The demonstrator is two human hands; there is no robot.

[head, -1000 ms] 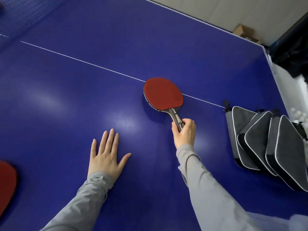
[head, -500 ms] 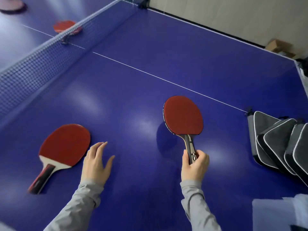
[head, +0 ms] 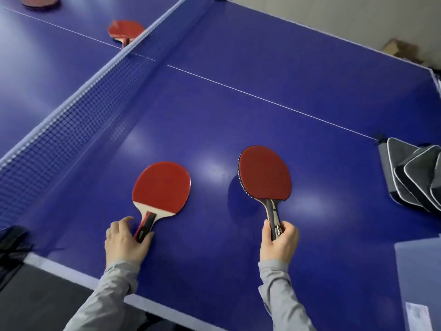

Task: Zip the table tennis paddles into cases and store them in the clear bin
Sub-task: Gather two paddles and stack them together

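**On the blue table, a paddle at each hand**

On the near half of the blue table [head: 238, 115], beside the net [head: 78, 111]: right hand [head: 278, 242] clenched round the handle of a dark-handled paddle [head: 265, 175], lifted with its red face up. Left hand [head: 125, 242] curled about the handle end of a red paddle [head: 162, 187] lying flat. At the right edge, grey cases [head: 415, 173] overlapped in a stack. Beyond the net, two more paddles [head: 125, 29].
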